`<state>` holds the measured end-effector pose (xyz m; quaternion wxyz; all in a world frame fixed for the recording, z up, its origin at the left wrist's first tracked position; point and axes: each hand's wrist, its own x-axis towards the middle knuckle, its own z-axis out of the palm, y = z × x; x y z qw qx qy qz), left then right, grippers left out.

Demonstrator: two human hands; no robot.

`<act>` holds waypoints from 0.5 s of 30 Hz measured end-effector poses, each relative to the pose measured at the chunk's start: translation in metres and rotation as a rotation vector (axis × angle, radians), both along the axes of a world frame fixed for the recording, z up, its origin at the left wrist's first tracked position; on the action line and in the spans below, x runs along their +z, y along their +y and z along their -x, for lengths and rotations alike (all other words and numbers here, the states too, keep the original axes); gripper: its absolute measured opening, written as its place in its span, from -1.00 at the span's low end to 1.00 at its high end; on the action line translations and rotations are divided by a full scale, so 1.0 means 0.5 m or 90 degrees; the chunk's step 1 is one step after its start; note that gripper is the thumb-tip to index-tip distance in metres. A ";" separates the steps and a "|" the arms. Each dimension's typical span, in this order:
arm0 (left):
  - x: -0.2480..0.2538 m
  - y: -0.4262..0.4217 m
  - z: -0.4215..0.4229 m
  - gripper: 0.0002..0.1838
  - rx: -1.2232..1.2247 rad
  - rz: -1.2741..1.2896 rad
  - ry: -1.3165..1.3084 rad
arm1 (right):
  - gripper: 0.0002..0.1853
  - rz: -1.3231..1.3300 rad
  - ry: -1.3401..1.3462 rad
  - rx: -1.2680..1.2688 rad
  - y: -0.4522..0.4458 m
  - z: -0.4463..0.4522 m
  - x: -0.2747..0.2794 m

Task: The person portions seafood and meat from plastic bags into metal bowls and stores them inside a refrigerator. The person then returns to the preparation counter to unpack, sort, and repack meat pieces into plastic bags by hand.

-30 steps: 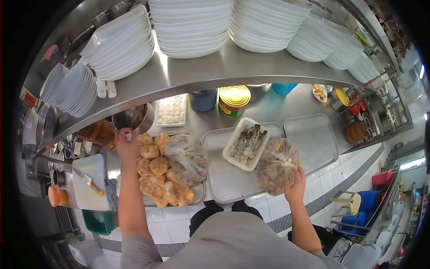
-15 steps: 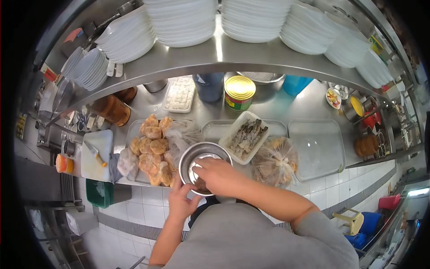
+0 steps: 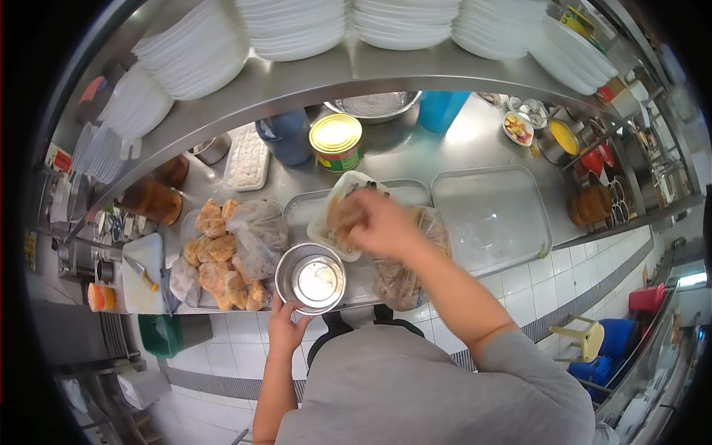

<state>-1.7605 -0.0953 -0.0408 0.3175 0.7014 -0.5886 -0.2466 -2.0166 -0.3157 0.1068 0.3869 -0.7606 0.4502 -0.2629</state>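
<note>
My left hand (image 3: 287,324) grips the near rim of a round steel bowl (image 3: 311,279), whose shiny bottom shows. My right hand (image 3: 378,226) is closed around a brown, blurred lump (image 3: 345,214) above a white tub (image 3: 324,236) of greyish food. The tub stands on a metal tray (image 3: 299,212). Partly behind my right forearm is a clear bag of brown food (image 3: 398,285). Left of the bowl, wrapped orange-brown portions (image 3: 217,248) and a cloudy plastic bag (image 3: 258,226) lie on another tray.
An empty tray (image 3: 491,211) is on the right. Behind are a yellow-topped can (image 3: 336,141), a blue container (image 3: 443,111) and a white tray of pale pieces (image 3: 247,157). A shelf (image 3: 311,90) with stacked white dishes crosses above. A knife (image 3: 141,273) lies on a cutting board (image 3: 145,291) at left.
My right hand has come out of the bowl with the brown lump and moved over the white tub. The bowl, still in my left hand, now looks empty. The view has shifted.
</note>
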 end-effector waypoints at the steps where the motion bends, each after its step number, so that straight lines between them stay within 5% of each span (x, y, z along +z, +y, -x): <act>1: 0.007 -0.004 0.005 -0.56 -0.007 0.014 -0.063 | -0.51 -0.081 -0.001 -0.081 -0.031 0.045 0.020; 6: 0.132 -0.059 0.095 -0.40 -0.032 0.080 -0.299 | -0.48 0.051 0.044 -0.363 -0.183 0.224 -0.205; 8: 0.146 -0.111 0.145 -0.35 -0.168 0.137 -0.204 | -0.51 -0.082 0.119 -0.223 -0.203 0.264 -0.268; 10: 0.160 -0.186 0.227 -0.38 -0.295 0.073 -0.086 | -0.58 -0.009 0.077 -0.242 -0.159 0.254 -0.259; 12: 0.134 -0.244 0.317 -0.44 -0.293 -0.008 -0.050 | -0.62 0.101 0.009 -0.219 -0.070 0.239 -0.191; 14: 0.072 -0.302 0.373 -0.51 -0.303 -0.028 -0.082 | -0.63 -0.069 0.131 -0.121 -0.004 0.246 -0.157; 15: 0.054 -0.321 0.388 -0.57 -0.308 -0.052 -0.113 | -0.64 0.032 0.184 -0.091 0.029 0.256 -0.205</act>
